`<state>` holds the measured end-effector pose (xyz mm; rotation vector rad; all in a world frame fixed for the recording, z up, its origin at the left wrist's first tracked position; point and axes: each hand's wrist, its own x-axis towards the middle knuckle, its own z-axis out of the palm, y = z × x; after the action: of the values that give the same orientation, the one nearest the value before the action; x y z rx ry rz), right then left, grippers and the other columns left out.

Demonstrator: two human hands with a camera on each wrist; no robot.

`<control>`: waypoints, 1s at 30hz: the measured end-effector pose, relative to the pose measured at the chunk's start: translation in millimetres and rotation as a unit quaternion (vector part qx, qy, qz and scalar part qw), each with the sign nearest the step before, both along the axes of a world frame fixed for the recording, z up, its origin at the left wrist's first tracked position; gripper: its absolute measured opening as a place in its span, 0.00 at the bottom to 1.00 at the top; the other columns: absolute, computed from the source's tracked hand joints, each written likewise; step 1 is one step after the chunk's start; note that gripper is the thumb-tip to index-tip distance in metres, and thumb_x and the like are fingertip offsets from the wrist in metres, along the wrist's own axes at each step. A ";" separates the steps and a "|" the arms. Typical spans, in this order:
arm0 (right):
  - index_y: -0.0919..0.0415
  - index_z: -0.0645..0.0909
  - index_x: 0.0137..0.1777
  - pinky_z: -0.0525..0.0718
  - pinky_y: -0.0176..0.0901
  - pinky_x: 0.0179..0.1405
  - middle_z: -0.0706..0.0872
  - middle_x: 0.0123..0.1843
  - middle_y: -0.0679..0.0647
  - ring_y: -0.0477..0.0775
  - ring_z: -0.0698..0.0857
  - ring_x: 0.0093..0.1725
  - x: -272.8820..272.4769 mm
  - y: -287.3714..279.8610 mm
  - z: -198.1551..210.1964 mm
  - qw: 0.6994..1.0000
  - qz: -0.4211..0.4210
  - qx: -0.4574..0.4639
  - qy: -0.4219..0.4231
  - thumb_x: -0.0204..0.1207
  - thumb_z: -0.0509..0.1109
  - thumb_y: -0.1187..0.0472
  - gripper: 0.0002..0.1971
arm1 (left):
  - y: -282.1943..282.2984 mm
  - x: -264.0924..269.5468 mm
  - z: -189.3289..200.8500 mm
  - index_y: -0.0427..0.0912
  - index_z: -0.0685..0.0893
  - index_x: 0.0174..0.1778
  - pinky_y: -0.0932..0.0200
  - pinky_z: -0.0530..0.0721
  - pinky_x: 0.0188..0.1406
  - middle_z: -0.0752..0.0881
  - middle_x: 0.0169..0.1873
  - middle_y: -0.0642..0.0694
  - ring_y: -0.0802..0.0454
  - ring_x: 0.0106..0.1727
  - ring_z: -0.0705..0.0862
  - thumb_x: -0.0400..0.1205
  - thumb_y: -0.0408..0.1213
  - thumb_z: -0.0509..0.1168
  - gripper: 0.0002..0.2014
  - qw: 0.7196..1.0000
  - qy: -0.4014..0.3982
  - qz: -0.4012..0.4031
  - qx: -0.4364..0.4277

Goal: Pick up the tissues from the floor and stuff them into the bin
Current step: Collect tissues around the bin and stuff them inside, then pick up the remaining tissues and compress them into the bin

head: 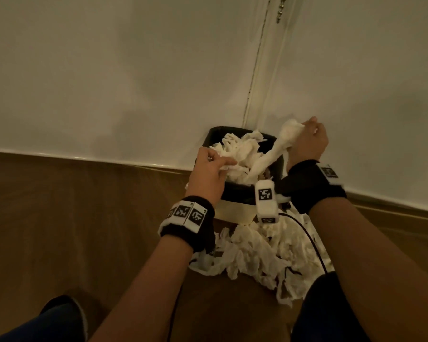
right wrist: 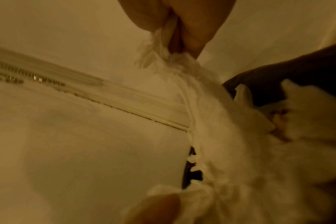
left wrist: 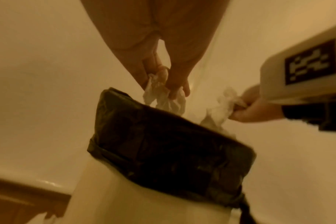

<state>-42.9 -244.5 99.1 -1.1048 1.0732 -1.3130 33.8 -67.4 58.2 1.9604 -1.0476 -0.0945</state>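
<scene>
A cream bin (head: 235, 213) lined with a black bag (left wrist: 163, 139) stands against the wall, heaped with crumpled white tissues (head: 235, 151). My left hand (head: 209, 170) hangs over the bin's near left rim and pinches a tissue wad (left wrist: 163, 98) between its fingertips. My right hand (head: 309, 141) is raised at the bin's right side and grips one end of a long twisted tissue strip (head: 269, 156) whose other end trails into the bin. More tissues (head: 257, 253) lie in a pile on the floor in front of the bin.
The white wall (head: 109, 82) with a skirting board runs right behind the bin, with a vertical door seam (head: 255, 70) above it. Brown wooden floor (head: 72, 230) spreads to the left. A black cable (head: 314, 245) crosses the tissue pile. My knees show at the bottom.
</scene>
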 end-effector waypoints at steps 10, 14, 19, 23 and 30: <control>0.64 0.75 0.65 0.63 0.49 0.50 0.79 0.66 0.60 0.61 0.76 0.65 10.4 10.8 -18.3 0.806 0.262 -0.137 0.512 0.83 0.52 0.68 0.15 | -12.1 -10.1 -8.5 0.39 0.82 0.59 0.53 0.80 0.53 0.70 0.58 0.42 0.46 0.43 0.77 0.84 0.42 0.55 0.16 0.974 -0.151 -0.050 0.162; 0.68 0.75 0.63 0.66 0.51 0.57 0.78 0.65 0.63 0.61 0.75 0.64 13.5 28.7 -17.6 0.699 0.388 -0.142 0.584 0.84 0.51 0.66 0.15 | -17.6 -12.2 -4.3 0.40 0.81 0.59 0.53 0.77 0.55 0.71 0.60 0.41 0.43 0.48 0.79 0.85 0.44 0.51 0.18 0.963 -0.149 -0.070 0.215; 0.70 0.64 0.76 0.59 0.54 0.77 0.65 0.77 0.67 0.65 0.64 0.77 12.3 44.8 -18.0 0.649 0.447 -0.073 0.611 0.87 0.45 0.62 0.21 | -24.0 -9.3 4.7 0.39 0.77 0.63 0.51 0.73 0.65 0.75 0.63 0.40 0.43 0.61 0.76 0.85 0.42 0.50 0.17 0.947 -0.138 -0.098 0.272; 0.67 0.49 0.82 0.52 0.40 0.78 0.53 0.84 0.61 0.56 0.53 0.83 6.2 58.6 -12.8 0.625 0.557 -0.020 0.546 0.88 0.41 0.60 0.24 | -27.2 -1.3 7.3 0.39 0.69 0.71 0.53 0.68 0.68 0.80 0.63 0.40 0.44 0.64 0.77 0.83 0.39 0.52 0.20 0.942 -0.117 -0.107 0.297; 0.59 0.44 0.83 0.51 0.39 0.78 0.49 0.85 0.56 0.54 0.51 0.83 18.1 55.0 -24.0 0.672 0.513 -0.014 0.534 0.88 0.47 0.59 0.26 | -38.8 10.5 4.4 0.42 0.79 0.58 0.57 0.71 0.52 0.85 0.55 0.42 0.45 0.55 0.81 0.84 0.40 0.50 0.15 0.875 -0.174 -0.140 0.429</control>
<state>-24.8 -189.5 75.1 -2.1393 0.8640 0.3643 44.4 -106.2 62.6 2.6565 -1.7332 -0.4463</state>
